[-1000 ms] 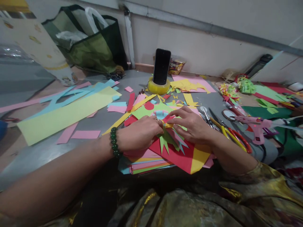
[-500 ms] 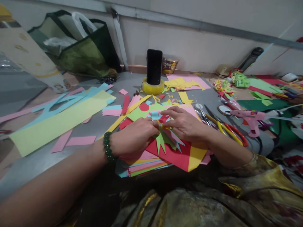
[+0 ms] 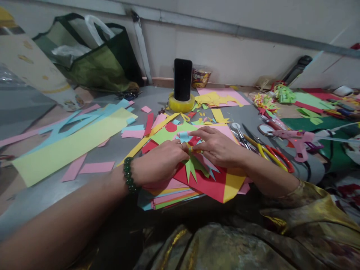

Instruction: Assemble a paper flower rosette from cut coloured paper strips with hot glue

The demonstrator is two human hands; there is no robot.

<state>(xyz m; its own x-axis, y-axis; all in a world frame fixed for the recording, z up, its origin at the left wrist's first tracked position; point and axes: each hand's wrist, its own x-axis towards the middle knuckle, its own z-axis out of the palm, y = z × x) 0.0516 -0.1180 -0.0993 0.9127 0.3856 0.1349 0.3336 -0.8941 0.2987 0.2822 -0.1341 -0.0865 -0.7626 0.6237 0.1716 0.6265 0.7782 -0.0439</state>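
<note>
Paper bow on red sheet, atop paper stack.
Pinched near its middle by left hand; touched by right hand, can't tell if gripping. Beyond: phone upright in tape roll; pink glue gun off right.

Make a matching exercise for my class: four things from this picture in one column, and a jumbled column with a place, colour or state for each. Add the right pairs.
Things
1. Phone
2. Glue gun
3. Bead bracelet
4. Pointed paper pieces

Descriptions
A. Around the left wrist
B. At the fingers of the left hand and right hand
C. Mostly pink, lying at the right of the scene
D. Standing upright, screen dark

Right pairs: 1-D, 2-C, 3-A, 4-B
</note>
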